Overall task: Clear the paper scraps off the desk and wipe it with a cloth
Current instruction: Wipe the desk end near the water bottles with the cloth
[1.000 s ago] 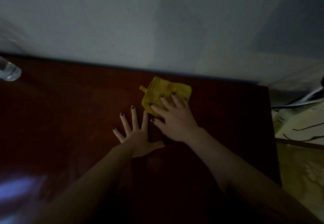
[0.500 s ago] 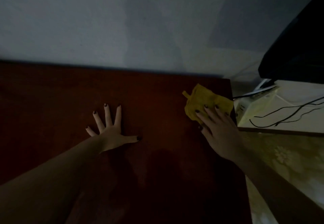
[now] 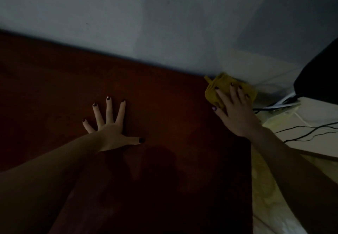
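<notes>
A dark red-brown desk fills the lower left of the dim view, its back edge against a pale wall. A yellow cloth lies bunched at the desk's far right corner. My right hand presses flat on the cloth with straight, spread fingers. My left hand rests palm down on the desk's middle, fingers splayed, holding nothing. No paper scraps show on the desk.
The desk's right edge runs down past my right forearm. Beyond it stands a pale lower surface with black cables across it, and a large dark object at the far right.
My right hand has slid the cloth from the desk's middle to the right edge, then back toward the far right corner. My left hand has stayed flat on the desk.
</notes>
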Motion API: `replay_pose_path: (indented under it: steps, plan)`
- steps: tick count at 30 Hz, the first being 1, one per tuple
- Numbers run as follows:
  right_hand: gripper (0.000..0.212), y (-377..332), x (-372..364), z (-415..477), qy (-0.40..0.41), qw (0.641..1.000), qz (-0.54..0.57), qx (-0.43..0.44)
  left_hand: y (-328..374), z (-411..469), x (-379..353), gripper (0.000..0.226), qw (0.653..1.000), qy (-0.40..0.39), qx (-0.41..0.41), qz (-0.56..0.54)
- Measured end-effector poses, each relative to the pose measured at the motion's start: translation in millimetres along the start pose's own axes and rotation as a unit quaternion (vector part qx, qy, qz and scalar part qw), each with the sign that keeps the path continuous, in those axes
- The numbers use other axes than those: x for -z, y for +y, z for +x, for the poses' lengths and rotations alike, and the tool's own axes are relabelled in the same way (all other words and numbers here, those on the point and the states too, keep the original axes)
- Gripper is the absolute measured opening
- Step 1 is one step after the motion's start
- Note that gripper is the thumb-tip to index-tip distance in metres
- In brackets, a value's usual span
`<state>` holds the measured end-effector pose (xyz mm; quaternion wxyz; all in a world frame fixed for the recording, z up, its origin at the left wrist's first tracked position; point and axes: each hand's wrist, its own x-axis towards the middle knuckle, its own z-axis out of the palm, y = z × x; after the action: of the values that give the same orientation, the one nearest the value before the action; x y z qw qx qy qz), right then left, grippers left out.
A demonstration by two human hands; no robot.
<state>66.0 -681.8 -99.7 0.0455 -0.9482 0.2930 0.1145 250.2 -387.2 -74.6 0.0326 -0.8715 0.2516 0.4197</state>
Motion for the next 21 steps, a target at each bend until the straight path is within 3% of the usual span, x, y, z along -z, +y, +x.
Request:
replay_pose_path:
  steps: [4, 7, 9, 15, 18, 21]
  plan:
    - [0.061, 0, 2, 2, -0.013, 0.998, 0.043, -0.042, 1, -1, 1, 0.126, 1.0, -0.003, -0.001, -0.006]
    - [0.076, -14, -6, -30, -0.01, 0.996, 0.064, -0.063, 0, -3, 1, 0.126, 1.0, -0.002, -0.003, -0.007]
    - [0.081, -24, -14, -66, -0.013, 0.997, 0.066, -0.048, 0, -4, 0, 0.127, 1.0, 0.002, -0.001, -0.004]
    - [0.067, -47, -44, -181, -0.043, 0.997, 0.065, 0.024, 0, -9, 1, 0.127, 1.0, 0.013, -0.012, -0.008]
    - [0.058, -34, -42, -189, -0.059, 0.992, 0.084, 0.069, -1, -7, -2, 0.126, 1.0, 0.018, -0.014, -0.008]
    - [0.062, -17, -34, -157, -0.081, 0.992, 0.083, 0.051, -1, -6, -1, 0.128, 1.0, 0.014, -0.013, -0.009]
